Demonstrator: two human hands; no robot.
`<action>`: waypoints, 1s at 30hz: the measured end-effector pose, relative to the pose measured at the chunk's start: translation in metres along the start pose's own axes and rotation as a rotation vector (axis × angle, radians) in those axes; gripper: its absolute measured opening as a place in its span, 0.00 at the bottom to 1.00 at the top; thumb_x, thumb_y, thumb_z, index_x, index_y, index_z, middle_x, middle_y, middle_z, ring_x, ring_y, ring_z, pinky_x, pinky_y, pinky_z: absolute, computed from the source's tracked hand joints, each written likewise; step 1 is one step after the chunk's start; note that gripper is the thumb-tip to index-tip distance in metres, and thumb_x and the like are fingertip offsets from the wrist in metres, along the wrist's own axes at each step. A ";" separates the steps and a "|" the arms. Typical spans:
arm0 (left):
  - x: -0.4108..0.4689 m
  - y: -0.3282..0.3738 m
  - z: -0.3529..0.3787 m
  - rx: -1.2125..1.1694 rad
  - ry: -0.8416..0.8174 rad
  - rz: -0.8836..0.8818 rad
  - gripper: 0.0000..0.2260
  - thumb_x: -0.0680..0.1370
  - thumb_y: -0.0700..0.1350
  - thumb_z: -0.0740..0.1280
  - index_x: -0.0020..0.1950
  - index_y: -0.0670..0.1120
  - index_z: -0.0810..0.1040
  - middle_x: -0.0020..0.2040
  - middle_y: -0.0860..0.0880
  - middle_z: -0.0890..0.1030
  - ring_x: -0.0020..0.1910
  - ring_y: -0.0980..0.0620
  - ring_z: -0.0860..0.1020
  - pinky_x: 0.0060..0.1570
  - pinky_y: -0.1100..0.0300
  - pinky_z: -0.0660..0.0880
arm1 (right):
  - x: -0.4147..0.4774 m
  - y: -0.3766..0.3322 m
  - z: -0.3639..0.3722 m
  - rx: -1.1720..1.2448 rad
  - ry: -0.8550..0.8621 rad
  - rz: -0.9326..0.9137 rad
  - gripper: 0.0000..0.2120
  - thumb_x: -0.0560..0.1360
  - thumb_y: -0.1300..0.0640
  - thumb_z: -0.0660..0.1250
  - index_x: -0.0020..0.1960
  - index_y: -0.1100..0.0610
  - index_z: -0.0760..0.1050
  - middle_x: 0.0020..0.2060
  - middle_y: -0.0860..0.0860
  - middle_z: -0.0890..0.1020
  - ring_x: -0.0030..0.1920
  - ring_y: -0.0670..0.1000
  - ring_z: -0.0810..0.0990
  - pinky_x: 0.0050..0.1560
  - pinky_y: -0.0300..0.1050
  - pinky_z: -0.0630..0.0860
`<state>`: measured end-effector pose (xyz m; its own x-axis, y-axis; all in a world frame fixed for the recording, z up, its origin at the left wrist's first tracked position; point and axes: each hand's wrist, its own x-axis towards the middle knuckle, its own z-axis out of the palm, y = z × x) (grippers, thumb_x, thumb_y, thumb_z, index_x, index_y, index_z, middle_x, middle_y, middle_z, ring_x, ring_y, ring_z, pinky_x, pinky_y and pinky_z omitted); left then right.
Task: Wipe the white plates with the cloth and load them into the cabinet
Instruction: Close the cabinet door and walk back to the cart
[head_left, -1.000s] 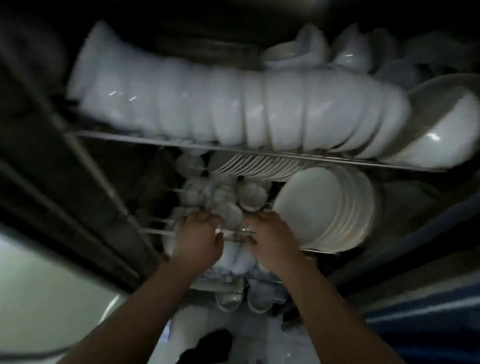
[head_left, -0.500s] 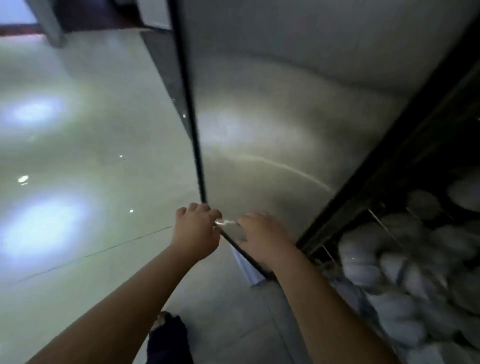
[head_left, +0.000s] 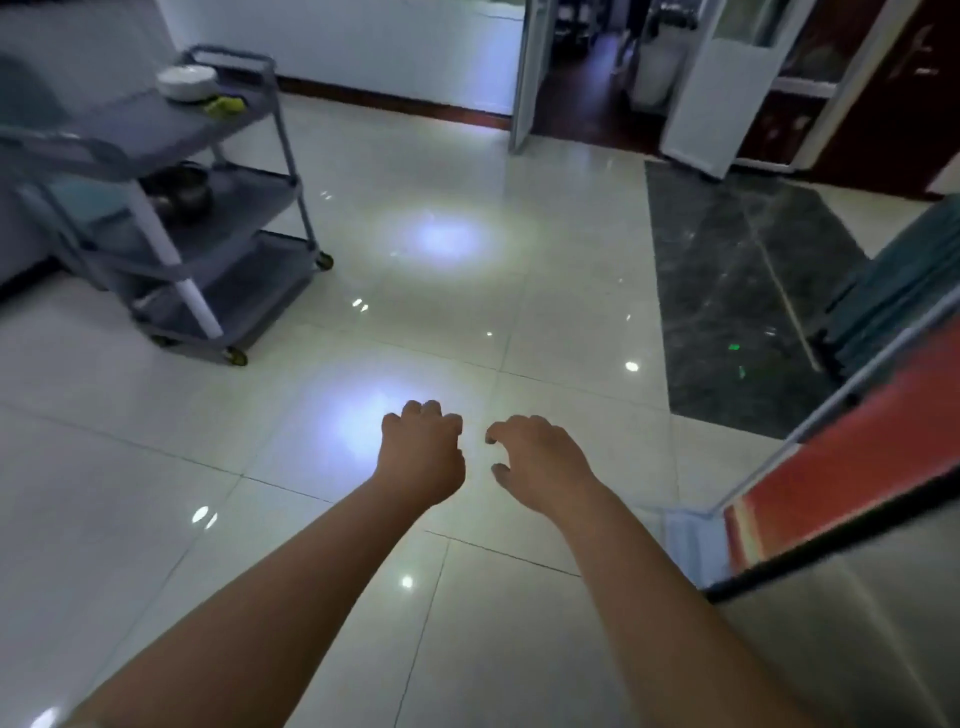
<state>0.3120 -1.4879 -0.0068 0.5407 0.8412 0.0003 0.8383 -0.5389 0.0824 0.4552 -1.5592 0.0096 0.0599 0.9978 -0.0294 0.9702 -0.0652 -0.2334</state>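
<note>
Both bare forearms reached out from 6 o'clock over the glossy pale floor (head_left: 249, 467). The left hand (head_left: 422, 453) had its grip drawn together in a fist on nothing, knuckles toward 12 o'clock. Just beside it but not touching, the right hand (head_left: 540, 465) kept its grip apart, its fingers loosely hooked downward, and it too held nothing.

The white plates (head_left: 187, 82) were well apart from both hands, far off at 10 o'clock. They lay flat in a short stack, faces up, on the top shelf of a grey wheeled cart (head_left: 150, 130). The yellow-green cloth (head_left: 224, 105) lay crumpled just at the stack's 4 o'clock side, with its longer side running roughly from 9 to 3 o'clock. A dark vessel (head_left: 182, 189) sat on the cart's middle shelf.

At 4 o'clock stood the steel cabinet (head_left: 857, 639), its dark top edge slanting up toward 2 o'clock. A dark marble strip (head_left: 737, 291) crossed the floor at 2 o'clock, below an open doorway (head_left: 587, 67) at 1 o'clock.
</note>
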 end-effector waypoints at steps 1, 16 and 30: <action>0.016 -0.020 -0.001 0.011 -0.001 -0.024 0.15 0.77 0.49 0.62 0.64 0.52 0.75 0.57 0.50 0.76 0.57 0.48 0.72 0.51 0.56 0.66 | 0.029 -0.009 0.002 0.012 -0.017 -0.049 0.16 0.78 0.54 0.64 0.65 0.50 0.72 0.58 0.50 0.77 0.58 0.54 0.74 0.55 0.47 0.70; 0.334 -0.266 -0.026 0.063 0.040 -0.392 0.11 0.79 0.49 0.61 0.61 0.51 0.75 0.53 0.50 0.77 0.51 0.49 0.74 0.52 0.56 0.69 | 0.514 -0.049 0.012 -0.036 -0.151 -0.440 0.15 0.77 0.52 0.65 0.63 0.49 0.73 0.58 0.47 0.78 0.60 0.52 0.74 0.55 0.45 0.72; 0.626 -0.547 -0.061 0.022 0.137 -0.579 0.14 0.77 0.49 0.62 0.63 0.52 0.74 0.56 0.49 0.77 0.57 0.45 0.73 0.52 0.50 0.69 | 0.923 -0.149 0.005 -0.064 -0.096 -0.672 0.16 0.76 0.53 0.65 0.64 0.51 0.73 0.57 0.51 0.78 0.60 0.56 0.72 0.56 0.50 0.71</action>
<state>0.1877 -0.6632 0.0089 -0.0179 0.9958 0.0902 0.9962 0.0101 0.0868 0.3644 -0.6290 0.0127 -0.5790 0.8152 0.0151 0.8013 0.5724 -0.1737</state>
